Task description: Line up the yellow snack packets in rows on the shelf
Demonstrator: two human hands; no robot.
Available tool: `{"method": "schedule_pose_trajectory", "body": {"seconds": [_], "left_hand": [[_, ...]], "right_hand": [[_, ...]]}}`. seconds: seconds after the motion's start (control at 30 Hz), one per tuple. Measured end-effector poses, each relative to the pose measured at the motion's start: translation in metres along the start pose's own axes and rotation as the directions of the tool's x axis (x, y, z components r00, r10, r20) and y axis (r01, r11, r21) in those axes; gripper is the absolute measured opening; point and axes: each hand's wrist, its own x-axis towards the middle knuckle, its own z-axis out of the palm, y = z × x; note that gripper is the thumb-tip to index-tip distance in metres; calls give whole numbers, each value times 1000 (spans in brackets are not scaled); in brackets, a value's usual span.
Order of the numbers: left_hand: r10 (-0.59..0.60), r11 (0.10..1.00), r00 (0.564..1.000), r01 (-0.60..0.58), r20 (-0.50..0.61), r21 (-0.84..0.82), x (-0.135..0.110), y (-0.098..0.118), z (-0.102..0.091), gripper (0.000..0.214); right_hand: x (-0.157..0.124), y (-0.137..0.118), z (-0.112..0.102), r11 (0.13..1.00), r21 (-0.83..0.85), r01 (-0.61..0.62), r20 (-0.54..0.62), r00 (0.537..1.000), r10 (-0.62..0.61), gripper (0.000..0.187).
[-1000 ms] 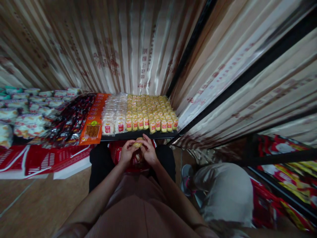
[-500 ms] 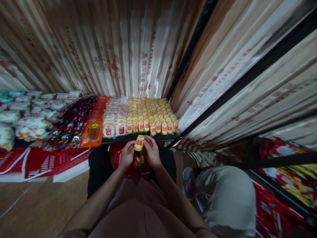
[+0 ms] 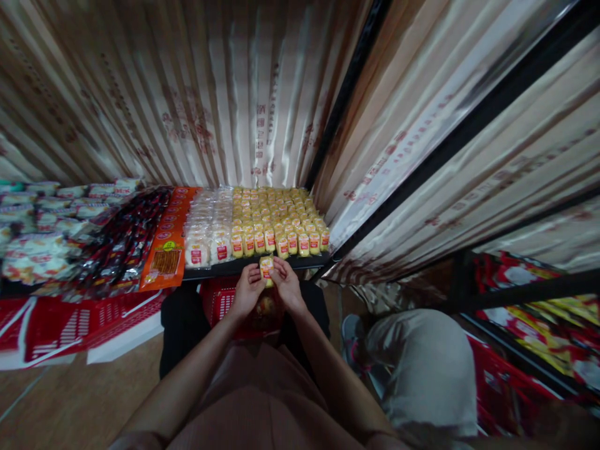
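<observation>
My left hand (image 3: 247, 289) and my right hand (image 3: 287, 285) together pinch one small yellow snack packet (image 3: 267, 267) with a red label, held upright just in front of the dark shelf edge (image 3: 220, 268). On that shelf stand rows of matching yellow packets (image 3: 276, 215), with pale round cake packets (image 3: 206, 228) to their left. Below my hands, between my knees, sits a red basket (image 3: 225, 300) with a few packets inside.
Left along the shelf lie orange packets (image 3: 166, 250), dark red snack bags (image 3: 117, 240) and white-green bags (image 3: 42, 225). Red and white cartons (image 3: 70, 319) line the floor. Striped curtains hang behind and right. A person's knee in light trousers (image 3: 422, 369) is close on my right.
The packet in my hands was turned upright and lifted forward to the shelf's front edge. The view shifted slightly to the right.
</observation>
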Motion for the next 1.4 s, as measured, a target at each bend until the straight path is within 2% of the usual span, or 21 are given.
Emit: {"method": "schedule_pose_trajectory", "body": {"seconds": [0.07,0.13,0.2,0.27,0.33,0.43,0.5,0.6,0.77,0.83,0.97,1.03,1.2,1.4], "left_hand": [[-30,998,999,31,-20,45,12,-2,5,40],[-47,994,999,45,14,98,23,-2,9,31],[-38,987,999,34,22,159,33,0,12,21],[-9,965,1000,16,-29,263,42,3,14,15],[40,911,995,1,-91,411,49,6,16,10],[105,793,988,-17,-109,609,59,8,21,4],[125,735,988,-30,-92,678,65,9,25,5],[124,662,990,-29,-72,749,70,12,33,11],[43,553,994,62,-103,831,74,19,42,13],[55,564,993,53,-102,824,75,19,44,18],[120,642,989,-14,-83,767,80,13,44,34],[173,658,982,-57,-78,751,81,9,43,33],[288,640,956,-145,-61,754,80,2,42,23],[244,593,970,-139,-12,793,81,2,41,21]], "right_hand": [[6,1,-2,997,-46,60,58,997,-57,45],[9,2,-3,984,-124,126,90,989,-115,43],[11,2,-5,936,-283,207,55,978,-199,41],[10,2,-7,834,-480,274,1,950,-311,39],[9,3,-9,707,-625,330,15,911,-412,37],[9,8,-9,569,-705,423,135,868,-478,36],[9,14,-9,533,-717,450,181,858,-482,37],[12,21,-10,532,-724,440,180,864,-470,40],[18,25,-14,561,-708,429,144,865,-480,41],[20,26,-16,569,-706,423,120,862,-492,40],[23,29,-20,581,-710,397,75,864,-499,39],[23,30,-21,591,-713,379,59,871,-487,40],[22,32,-23,610,-710,351,18,875,-483,42],[24,37,-24,579,-736,351,50,881,-470,44]]}}
